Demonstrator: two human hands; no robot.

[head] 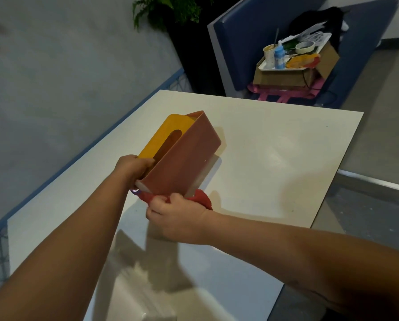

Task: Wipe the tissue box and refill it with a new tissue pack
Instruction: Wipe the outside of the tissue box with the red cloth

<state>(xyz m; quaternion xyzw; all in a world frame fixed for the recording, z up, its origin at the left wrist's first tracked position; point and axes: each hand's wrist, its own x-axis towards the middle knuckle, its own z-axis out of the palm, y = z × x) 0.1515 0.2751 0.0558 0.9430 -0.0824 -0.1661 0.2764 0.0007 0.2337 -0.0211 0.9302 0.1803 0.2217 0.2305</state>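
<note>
A pink-brown tissue box (186, 156) with a yellow slotted lid (161, 137) is held tilted above the white table (275, 158). My left hand (133, 167) grips its near left end, fingers at the lid's slot. Pressed against the box's near lower edge is a red cloth (200, 196), bunched in my right hand (177, 218). Something pale and blurred (142, 295) lies at the table's near edge, possibly a wrapped tissue pack; I cannot tell.
Beyond the table stands a blue seat (240, 35) bearing a cardboard box (286, 77) topped by a tray (284, 66) with a cup, a blue bottle and tape. A dark planter with a fern (170, 10) stands at the back. A grey wall runs along the left.
</note>
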